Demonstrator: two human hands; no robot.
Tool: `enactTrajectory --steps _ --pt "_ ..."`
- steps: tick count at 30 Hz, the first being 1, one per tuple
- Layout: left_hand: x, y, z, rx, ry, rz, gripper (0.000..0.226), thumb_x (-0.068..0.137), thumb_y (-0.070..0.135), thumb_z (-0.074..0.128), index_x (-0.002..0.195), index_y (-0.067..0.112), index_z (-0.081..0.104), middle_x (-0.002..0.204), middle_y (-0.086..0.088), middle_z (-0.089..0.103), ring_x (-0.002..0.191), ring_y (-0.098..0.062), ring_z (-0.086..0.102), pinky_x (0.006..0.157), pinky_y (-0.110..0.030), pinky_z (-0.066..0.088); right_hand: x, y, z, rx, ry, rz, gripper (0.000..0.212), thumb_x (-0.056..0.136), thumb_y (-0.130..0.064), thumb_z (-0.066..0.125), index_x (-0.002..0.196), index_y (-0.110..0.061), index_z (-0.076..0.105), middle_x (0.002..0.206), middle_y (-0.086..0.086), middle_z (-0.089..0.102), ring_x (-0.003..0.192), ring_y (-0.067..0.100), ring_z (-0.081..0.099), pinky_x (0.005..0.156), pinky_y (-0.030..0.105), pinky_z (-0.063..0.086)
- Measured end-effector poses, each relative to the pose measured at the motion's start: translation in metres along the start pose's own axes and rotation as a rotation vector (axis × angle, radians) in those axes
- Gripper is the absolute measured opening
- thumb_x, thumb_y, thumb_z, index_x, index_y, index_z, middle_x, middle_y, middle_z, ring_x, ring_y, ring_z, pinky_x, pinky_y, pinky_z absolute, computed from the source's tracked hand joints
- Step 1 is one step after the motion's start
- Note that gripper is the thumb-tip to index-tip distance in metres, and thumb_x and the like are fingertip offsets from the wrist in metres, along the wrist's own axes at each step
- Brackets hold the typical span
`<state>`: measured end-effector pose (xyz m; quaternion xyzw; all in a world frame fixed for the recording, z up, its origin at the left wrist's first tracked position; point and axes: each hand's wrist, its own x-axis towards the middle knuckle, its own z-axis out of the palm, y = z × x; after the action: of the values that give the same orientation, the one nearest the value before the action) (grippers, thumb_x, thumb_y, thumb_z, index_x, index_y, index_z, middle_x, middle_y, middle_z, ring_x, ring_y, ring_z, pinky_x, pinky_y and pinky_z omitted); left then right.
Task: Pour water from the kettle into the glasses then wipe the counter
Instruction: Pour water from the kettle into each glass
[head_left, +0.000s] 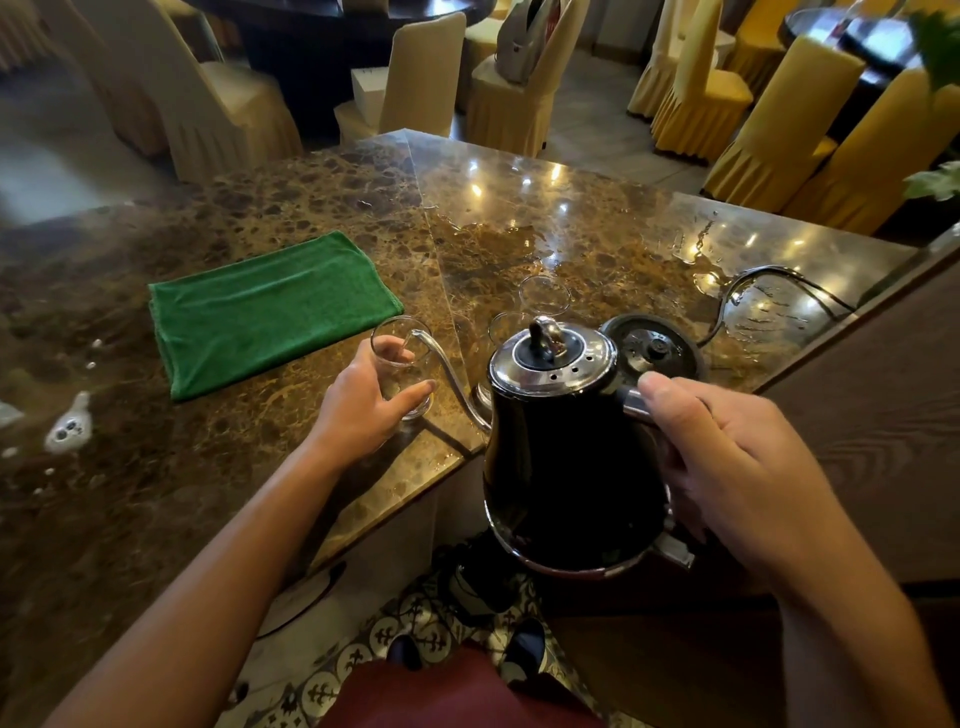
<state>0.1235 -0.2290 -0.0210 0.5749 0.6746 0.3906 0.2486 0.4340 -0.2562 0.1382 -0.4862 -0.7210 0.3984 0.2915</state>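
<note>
Covered chairs beyond; kettle base nearby

The polished brown marble counter carries a folded green cloth, a round black kettle base with its black cord, clear drinking glasses and pooled water.

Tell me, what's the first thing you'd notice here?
The shiny black kettle with a thin curved spout in the middle, gripped by the right hand and tipped into a small clear glass held by the left hand. Next, the bright green folded cloth lying on the brown marble counter, left of the glass.
</note>
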Motion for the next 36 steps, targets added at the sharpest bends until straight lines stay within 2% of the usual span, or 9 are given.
enactTrajectory --steps 7,12,15,16,19,21,25,31,36 --pt "0.000 0.001 0.000 0.001 -0.010 -0.002 0.061 0.081 0.047 0.076 0.127 0.016 0.050 0.109 0.019 0.060 0.099 -0.022 0.066 0.095 -0.042 0.052 -0.011 0.025 0.016 0.191 0.089 0.081 0.065 0.099 -0.054 0.049 0.073 0.005 0.049 0.060 0.024 0.042 0.049 0.026 0.038 0.049 0.039 0.031" --pt "-0.001 0.002 -0.001 -0.003 0.004 -0.008 0.067 0.077 0.054 0.073 0.127 0.016 0.050 0.111 0.015 0.061 0.096 -0.031 0.066 0.093 -0.044 0.053 -0.016 0.028 0.032 0.285 0.160 0.100 0.062 0.095 -0.054 0.053 0.072 0.003 0.046 0.057 0.015 0.043 0.049 0.026 0.039 0.049 0.037 0.033" --pt "-0.001 0.002 -0.003 -0.014 -0.008 0.000 0.067 0.077 0.054 0.072 0.128 0.016 0.050 0.111 0.017 0.061 0.096 -0.029 0.066 0.093 -0.043 0.053 -0.022 0.033 0.038 0.393 0.205 0.111 0.065 0.093 -0.054 0.061 0.080 0.009 0.053 0.071 0.033 0.051 0.059 0.045 0.048 0.054 0.053 0.044" --pt "0.000 0.001 -0.003 -0.016 -0.013 0.005 0.067 0.077 0.054 0.073 0.128 0.016 0.050 0.111 0.018 0.060 0.096 -0.027 0.066 0.093 -0.043 0.053 -0.024 0.033 0.038 0.431 0.227 0.124 0.063 0.093 -0.053 0.064 0.083 0.009 0.057 0.075 0.036 0.055 0.064 0.046 0.054 0.058 0.052 0.048" --pt "0.001 -0.003 -0.001 -0.023 -0.012 0.016 0.065 0.078 0.051 0.074 0.128 0.016 0.051 0.111 0.020 0.060 0.097 -0.016 0.065 0.095 -0.042 0.052 -0.029 0.031 0.033 0.585 0.312 0.183 0.050 0.089 -0.046 0.058 0.070 0.000 0.060 0.058 0.010 0.059 0.053 0.019 0.057 0.049 0.024 0.046" --pt "0.002 -0.006 0.001 -0.009 -0.004 0.008 0.062 0.079 0.049 0.075 0.126 0.017 0.051 0.111 0.017 0.062 0.092 -0.022 0.066 0.091 -0.044 0.052 -0.034 0.030 0.029 0.642 0.361 0.203 0.044 0.088 -0.043 0.053 0.059 -0.010 0.055 0.046 -0.004 0.049 0.039 0.008 0.046 0.041 0.017 0.038" --pt "0.003 -0.008 0.004 0.042 0.019 0.023 0.059 0.078 0.049 0.076 0.123 0.020 0.051 0.112 0.008 0.065 0.087 -0.027 0.068 0.085 -0.042 0.051 -0.041 0.032 0.016 0.659 0.472 0.164 0.041 0.091 -0.042 0.062 0.055 -0.021 0.057 0.045 -0.005 0.044 0.037 0.011 0.040 0.041 0.018 0.032" --pt "0.002 -0.010 0.007 0.047 0.036 0.030 0.057 0.080 0.044 0.078 0.124 0.020 0.051 0.110 0.007 0.064 0.084 -0.031 0.067 0.081 -0.041 0.053 -0.043 0.031 -0.008 0.661 0.674 0.113 0.051 0.102 -0.025 0.044 0.058 -0.025 0.069 0.054 -0.011 0.060 0.051 0.002 0.060 0.047 0.014 0.045" --pt "0.002 -0.010 0.009 0.022 0.035 0.048 0.060 0.077 0.047 0.074 0.124 0.020 0.050 0.113 0.002 0.064 0.083 -0.030 0.067 0.074 -0.031 0.047 -0.029 0.042 -0.023 0.608 0.750 0.138 0.043 0.101 -0.039 0.049 0.065 -0.015 0.048 0.043 -0.006 0.038 0.035 0.013 0.033 0.041 0.024 0.022"
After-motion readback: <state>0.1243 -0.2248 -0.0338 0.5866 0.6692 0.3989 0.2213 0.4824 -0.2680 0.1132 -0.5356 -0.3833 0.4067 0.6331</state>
